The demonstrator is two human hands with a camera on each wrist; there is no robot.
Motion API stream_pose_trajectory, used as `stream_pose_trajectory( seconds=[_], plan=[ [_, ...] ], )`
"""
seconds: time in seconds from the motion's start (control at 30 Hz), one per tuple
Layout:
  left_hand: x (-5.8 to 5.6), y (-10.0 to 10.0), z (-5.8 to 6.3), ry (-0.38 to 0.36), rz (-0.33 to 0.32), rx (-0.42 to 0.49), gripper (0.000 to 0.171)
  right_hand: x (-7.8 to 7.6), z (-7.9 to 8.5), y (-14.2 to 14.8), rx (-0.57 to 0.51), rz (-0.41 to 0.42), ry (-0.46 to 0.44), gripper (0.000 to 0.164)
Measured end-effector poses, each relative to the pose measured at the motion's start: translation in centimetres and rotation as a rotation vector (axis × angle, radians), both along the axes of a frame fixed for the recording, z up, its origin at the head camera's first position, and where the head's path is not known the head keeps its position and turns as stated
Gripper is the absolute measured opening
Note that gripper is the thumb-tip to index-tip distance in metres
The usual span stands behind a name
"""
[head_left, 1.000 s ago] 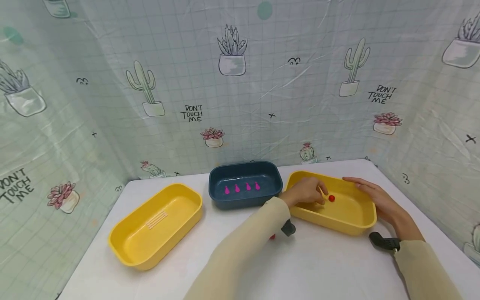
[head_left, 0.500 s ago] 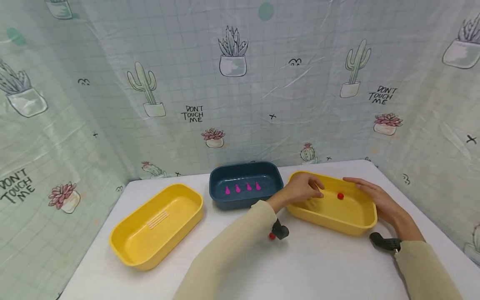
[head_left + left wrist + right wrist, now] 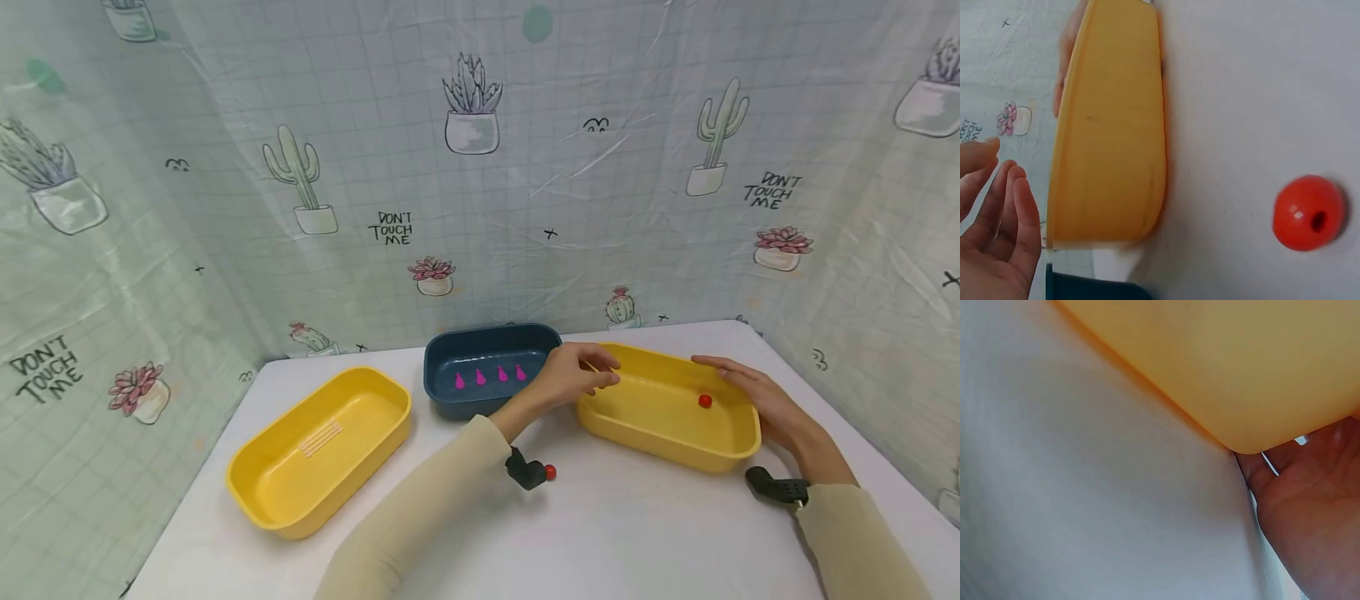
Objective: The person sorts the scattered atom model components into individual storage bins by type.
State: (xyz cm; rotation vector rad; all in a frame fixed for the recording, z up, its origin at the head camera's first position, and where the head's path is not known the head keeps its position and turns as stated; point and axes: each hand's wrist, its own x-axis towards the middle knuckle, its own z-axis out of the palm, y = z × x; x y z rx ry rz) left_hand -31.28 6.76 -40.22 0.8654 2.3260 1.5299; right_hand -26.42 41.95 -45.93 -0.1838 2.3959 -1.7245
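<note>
My left hand (image 3: 573,373) hovers at the left end of the right-hand yellow tub (image 3: 660,444), its fingers loosely bent with nothing between them. Inside that tub, toward its right end, lies a red bead (image 3: 705,401). My right hand (image 3: 761,404) rests along the tub's right end, fingers extended by the rim; the right wrist view has its palm (image 3: 1316,500) beside the yellow wall. A second red bead (image 3: 1308,212), with a dark hole in it, sits on the white table below my left wrist.
A dark blue tub (image 3: 468,410) stands at the back middle with several pink pear-shaped pieces (image 3: 481,377) in it. Another yellow tub (image 3: 356,477) on the left holds several thin pale sticks (image 3: 321,439). A printed curtain (image 3: 510,192) closes off the back and sides.
My left hand has drawn back leftward out of the yellow tub. The red bead inside has rolled to the right. My right hand has stayed at the tub's end.
</note>
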Motion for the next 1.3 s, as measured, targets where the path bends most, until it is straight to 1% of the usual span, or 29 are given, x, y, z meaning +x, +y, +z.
stream_pose_trajectory(
  seconds=[0.27,0.5,0.67,0.83,0.97,1.17,1.3],
  plan=[
    [1.2,-2.8,-0.2,0.014,0.027,0.112,0.019,-0.1,-0.1,0.1,-0.005,0.005,-0.003,0.057],
    [2.7,-5.2,-0.5,0.038,0.052,0.142,0.020,-0.1,0.0,0.0,0.004,0.000,-0.006,0.057],
    [3.6,-7.5,-1.2,0.036,0.073,0.164,0.020,-0.3,0.2,-0.2,0.003,0.000,-0.009,0.058],
    [4.5,-10.0,-2.0,0.042,0.107,0.186,0.021,-0.6,0.0,-0.3,0.010,0.000,-0.008,0.058],
    [5.2,-11.9,-2.6,0.038,0.132,0.184,0.023,-0.5,-0.1,-0.2,0.012,-0.005,-0.010,0.059],
    [6.0,-14.2,-3.5,0.025,0.166,0.139,0.020,0.0,-0.1,0.0,0.007,-0.015,0.001,0.059],
    [6.5,-15.6,-4.1,0.021,0.176,0.117,0.020,0.2,-0.2,-0.1,0.004,-0.013,-0.007,0.059]
  ],
)
